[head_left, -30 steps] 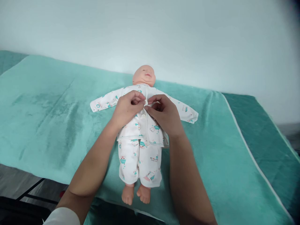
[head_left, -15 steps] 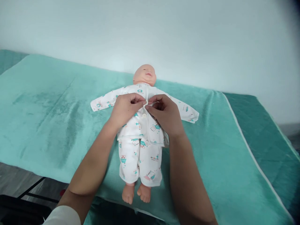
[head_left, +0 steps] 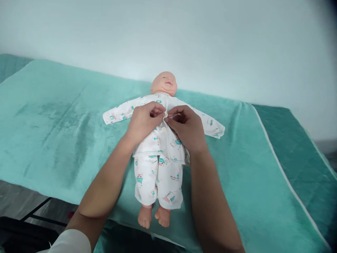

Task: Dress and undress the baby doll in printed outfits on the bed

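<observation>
A baby doll [head_left: 163,83] lies on its back, head away from me, arms spread to both sides. It wears a white printed shirt [head_left: 152,143] and matching trousers [head_left: 170,182]; its bare feet point toward me. Over the chest, my left hand [head_left: 147,117] pinches the shirt's front edge beside a small button [head_left: 165,114]. Facing it, my right hand [head_left: 187,125] pinches the other front edge, fingertips close to the same button. Lower on the front sits another pale button [head_left: 163,129]. Below it the shirt's front edges hang apart. My fingers partly hide the cloth between them.
A green plush cover [head_left: 52,133] spreads under the doll, with a darker green part [head_left: 295,140] on the right. Behind it stands a pale wall [head_left: 168,35]. At the lower left are a dark frame [head_left: 39,211] and grey floor [head_left: 13,193].
Both hands stay at the chest, with the left fingers shifted slightly around the button. The button between the fingertips and the lower one show more clearly now. The view has moved a little.
</observation>
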The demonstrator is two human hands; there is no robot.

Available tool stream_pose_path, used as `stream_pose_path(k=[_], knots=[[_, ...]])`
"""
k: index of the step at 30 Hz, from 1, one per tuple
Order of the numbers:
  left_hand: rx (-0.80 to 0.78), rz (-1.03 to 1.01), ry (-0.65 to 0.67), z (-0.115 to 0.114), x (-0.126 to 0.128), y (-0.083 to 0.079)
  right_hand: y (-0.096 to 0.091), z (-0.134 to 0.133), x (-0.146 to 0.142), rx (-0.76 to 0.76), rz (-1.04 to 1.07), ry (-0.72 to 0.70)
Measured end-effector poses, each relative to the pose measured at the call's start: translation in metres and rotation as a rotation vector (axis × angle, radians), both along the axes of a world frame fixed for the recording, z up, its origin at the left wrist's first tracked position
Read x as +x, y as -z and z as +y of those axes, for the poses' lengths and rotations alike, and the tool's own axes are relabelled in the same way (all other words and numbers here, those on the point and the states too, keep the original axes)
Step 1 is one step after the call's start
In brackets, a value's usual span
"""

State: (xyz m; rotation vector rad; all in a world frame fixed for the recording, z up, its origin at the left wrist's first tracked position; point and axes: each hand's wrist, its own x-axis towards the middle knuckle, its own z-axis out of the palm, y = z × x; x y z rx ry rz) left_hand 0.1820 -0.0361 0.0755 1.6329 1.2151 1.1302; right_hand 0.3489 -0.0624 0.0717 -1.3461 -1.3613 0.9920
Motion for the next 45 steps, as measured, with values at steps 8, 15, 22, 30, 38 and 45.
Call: stream_pose_path(k=[8,15,22,30,38,45], knots=[[-0.022,-0.076,0.009,-0.001,0.003,0.000,0.002,0.002,0.002,0.012,0.014,-0.009],[-0.131,-0.244,0.073,0.001,0.002,-0.001,0.007,0.005,0.005,-0.002,0.142,-0.060],[-0.119,-0.191,0.094,0.002,0.000,0.000,0.007,0.005,0.003,-0.033,0.143,-0.039],[-0.043,-0.040,0.115,0.001,-0.005,-0.002,0.014,0.008,0.005,-0.004,0.148,-0.034],[-0.090,0.109,0.269,-0.003,-0.030,-0.019,-0.021,-0.015,0.014,-0.050,-0.121,-0.155],[-0.090,0.225,0.455,-0.005,-0.033,-0.021,-0.043,-0.039,0.000,-0.053,-0.682,-0.200]])
